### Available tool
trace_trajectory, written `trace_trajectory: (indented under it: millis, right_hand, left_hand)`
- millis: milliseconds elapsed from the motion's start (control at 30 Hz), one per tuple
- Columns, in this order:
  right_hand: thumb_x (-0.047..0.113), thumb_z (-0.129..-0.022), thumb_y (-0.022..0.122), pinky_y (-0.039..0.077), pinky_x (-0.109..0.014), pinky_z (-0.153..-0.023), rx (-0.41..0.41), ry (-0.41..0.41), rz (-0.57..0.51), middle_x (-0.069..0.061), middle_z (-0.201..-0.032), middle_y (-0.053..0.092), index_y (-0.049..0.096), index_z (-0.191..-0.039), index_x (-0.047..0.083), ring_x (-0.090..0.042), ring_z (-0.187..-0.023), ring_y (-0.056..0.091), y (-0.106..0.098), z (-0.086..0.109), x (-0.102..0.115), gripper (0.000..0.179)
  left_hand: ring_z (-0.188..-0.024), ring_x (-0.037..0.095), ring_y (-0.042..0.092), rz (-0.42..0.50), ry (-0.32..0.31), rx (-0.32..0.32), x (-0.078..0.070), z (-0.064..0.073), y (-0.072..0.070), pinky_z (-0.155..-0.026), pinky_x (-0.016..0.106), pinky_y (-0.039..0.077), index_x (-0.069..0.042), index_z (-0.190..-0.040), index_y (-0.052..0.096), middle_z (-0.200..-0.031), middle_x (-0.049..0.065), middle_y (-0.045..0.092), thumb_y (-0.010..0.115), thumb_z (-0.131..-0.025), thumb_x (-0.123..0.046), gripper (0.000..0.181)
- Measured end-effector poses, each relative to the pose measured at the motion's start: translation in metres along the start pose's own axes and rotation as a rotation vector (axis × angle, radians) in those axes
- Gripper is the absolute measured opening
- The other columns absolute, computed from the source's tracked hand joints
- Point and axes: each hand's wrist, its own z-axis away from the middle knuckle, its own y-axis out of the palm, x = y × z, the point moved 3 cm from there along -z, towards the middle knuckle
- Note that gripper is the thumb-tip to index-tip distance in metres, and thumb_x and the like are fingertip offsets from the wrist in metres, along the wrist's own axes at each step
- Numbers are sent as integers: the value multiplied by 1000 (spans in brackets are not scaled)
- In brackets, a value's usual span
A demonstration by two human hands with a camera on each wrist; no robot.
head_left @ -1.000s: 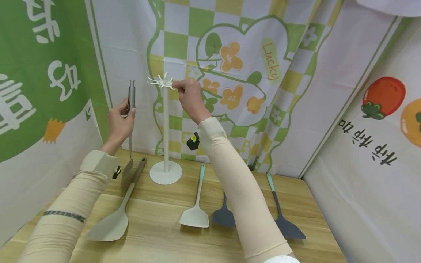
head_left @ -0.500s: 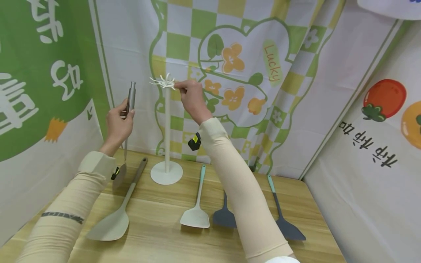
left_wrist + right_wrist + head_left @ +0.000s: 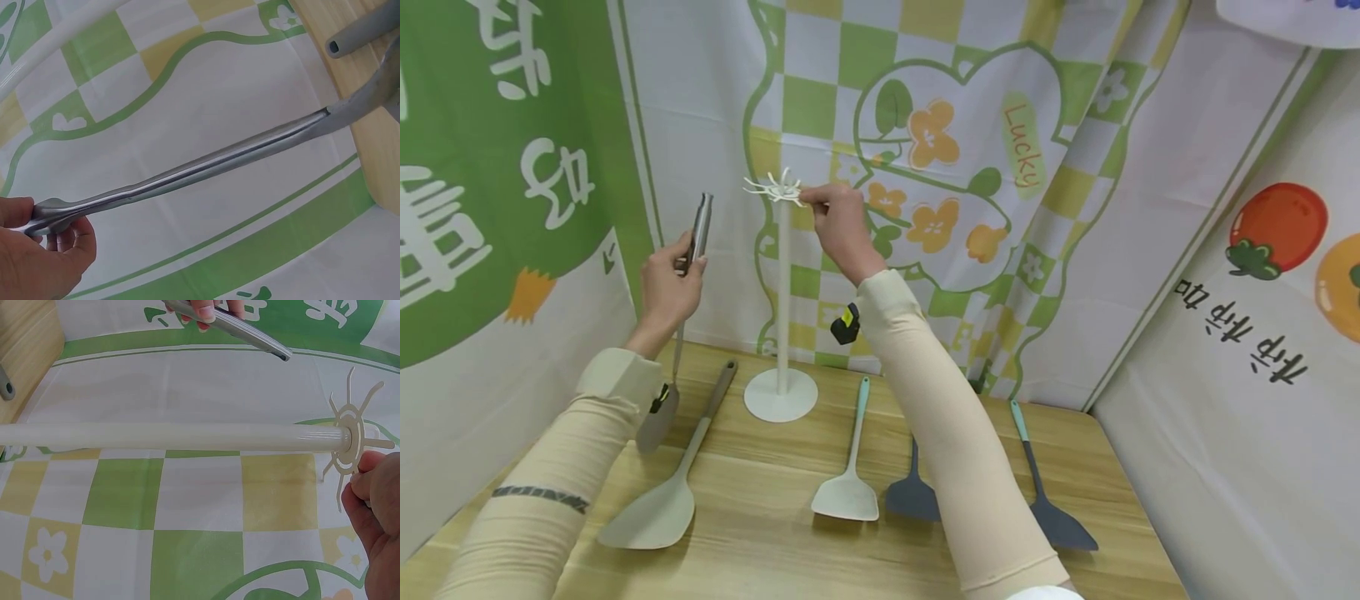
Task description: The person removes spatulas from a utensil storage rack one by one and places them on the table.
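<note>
My left hand [image 3: 668, 287] grips the grey metal handle of a spatula [image 3: 212, 159] left of the white utensil rack [image 3: 783, 300]. The spatula's handle top leans right, and its blade [image 3: 657, 421] hangs low at the left, partly behind my wrist. At the top of the rack's pole is a ring of thin curved hooks [image 3: 352, 428]. My right hand [image 3: 844, 233] pinches this ring at its right side between thumb and fingers. In the right wrist view, the spatula handle's end is near the hooks, apart from them.
On the wooden table lie a large beige spatula [image 3: 655, 512], a pale spatula with a mint handle [image 3: 845, 497], and two dark grey spatulas, one [image 3: 912, 496] partly behind my right arm and another [image 3: 1060, 525] at the right. A patterned curtain [image 3: 925, 333] hangs behind.
The held spatula has tilted: its blade has swung left and its handle top now leans further right and slightly lower. My right hand keeps pinching the hook ring.
</note>
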Motion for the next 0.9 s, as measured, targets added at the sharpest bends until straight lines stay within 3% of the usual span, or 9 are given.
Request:
trace_trajectory:
  millis: [233, 500, 767, 900]
  right_hand:
    - [-9, -98, 58, 58, -18, -90, -8, 2, 3, -11, -111, 77, 79, -107, 4, -21, -106, 73, 1, 0, -1, 26]
    - [-8, -98, 58, 58, -18, -91, -3, 0, 0, -11, -111, 77, 79, -108, 3, -21, -107, 73, 0, 0, -2, 26]
    - [-8, -98, 58, 58, -18, -92, -3, -2, -2, -11, -111, 77, 79, -108, 3, -21, -107, 73, 0, -1, -1, 25]
    - [-8, -98, 58, 58, -17, -90, -2, 4, -8, -11, -111, 77, 79, -108, 3, -21, -107, 73, 2, 0, -1, 25]
  left_hand:
    - [-94, 26, 61, -16, -4, 20, 5, 1, -1, -57, 6, 47, -13, -154, 42, -128, 31, 63, 56, -103, -9, 53]
    - [-86, 15, 57, -26, -44, 57, 13, 2, -2, -53, 10, 49, -13, -155, 39, -123, 32, 60, 55, -104, -9, 54]
    - [-68, 5, 53, -56, -4, 36, 20, 4, -4, -48, 13, 46, -8, -151, 46, -113, 33, 63, 55, -101, -4, 51]
    - [-64, 9, 53, -74, 0, 29, 25, 6, -5, -46, 15, 44, -4, -149, 48, -110, 35, 64, 56, -100, -2, 50]
